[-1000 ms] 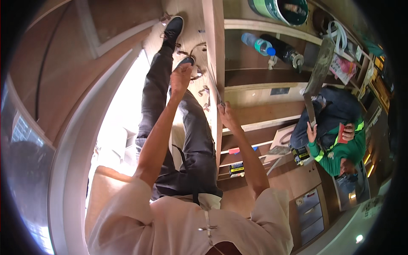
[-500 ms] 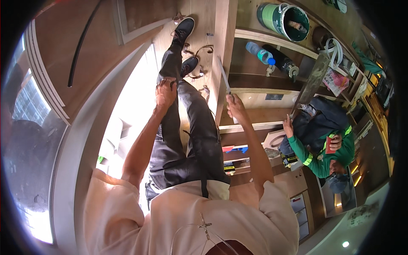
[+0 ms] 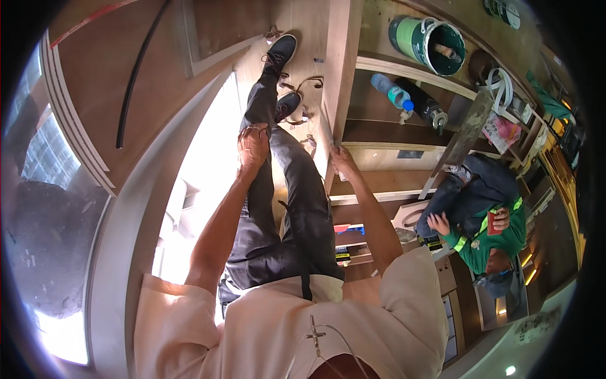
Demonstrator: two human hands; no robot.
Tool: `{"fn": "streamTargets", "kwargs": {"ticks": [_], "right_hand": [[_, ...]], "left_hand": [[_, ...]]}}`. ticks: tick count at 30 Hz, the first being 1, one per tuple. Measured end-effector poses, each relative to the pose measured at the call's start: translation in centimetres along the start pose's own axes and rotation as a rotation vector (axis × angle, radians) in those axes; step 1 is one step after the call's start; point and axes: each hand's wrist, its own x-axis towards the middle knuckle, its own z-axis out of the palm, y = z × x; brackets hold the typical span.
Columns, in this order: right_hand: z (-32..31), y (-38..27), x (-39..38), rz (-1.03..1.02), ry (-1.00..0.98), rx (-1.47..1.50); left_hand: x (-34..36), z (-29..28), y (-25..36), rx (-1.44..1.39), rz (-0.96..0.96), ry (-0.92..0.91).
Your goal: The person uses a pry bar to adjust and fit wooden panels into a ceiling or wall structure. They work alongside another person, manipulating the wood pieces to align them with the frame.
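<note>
I look down along my own legs in dark trousers (image 3: 297, 202) and black shoes (image 3: 281, 54), which stand on a light plywood surface (image 3: 300, 25). My left hand (image 3: 252, 144) rests flat on my left thigh with nothing in it. My right hand (image 3: 343, 162) grips the edge of an upright plywood panel (image 3: 338, 69) just right of my legs. Small bent metal hooks (image 3: 308, 82) lie on the wood next to my shoes.
To the right are wooden shelves with a green bucket (image 3: 429, 41), a blue bottle (image 3: 391, 91), a dark bottle (image 3: 424, 108) and a white coiled hose (image 3: 502, 88). A person in a green top (image 3: 486, 221) crouches lower right, holding something red. A black cable (image 3: 136, 76) runs along the left panel.
My left hand has drawn back from near my shoes onto my thigh. My right hand has stayed on the panel's edge. The view has tilted slightly.
</note>
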Motion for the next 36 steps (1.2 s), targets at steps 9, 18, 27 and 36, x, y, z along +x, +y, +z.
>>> {"fn": "streamTargets", "kwargs": {"ticks": [9,18,27,36], "right_hand": [[-1.9,-7.2,0.4,-0.064,-0.054,0.021],[-4.2,-13.5,0.5,-0.175,-0.178,0.166],[-8.0,-25.4,1.3,-0.325,-0.141,0.056],[-9.1,-37.1,1.7,-0.478,-0.082,0.274]], "left_hand": [[0.3,0.2,0.7,0.056,0.053,-0.017],[1.7,-0.2,2.0,0.051,0.065,-0.006],[4.4,-1.8,4.7,0.131,0.071,-0.070],[7.4,-4.2,7.2,0.143,0.063,-0.131]]}}
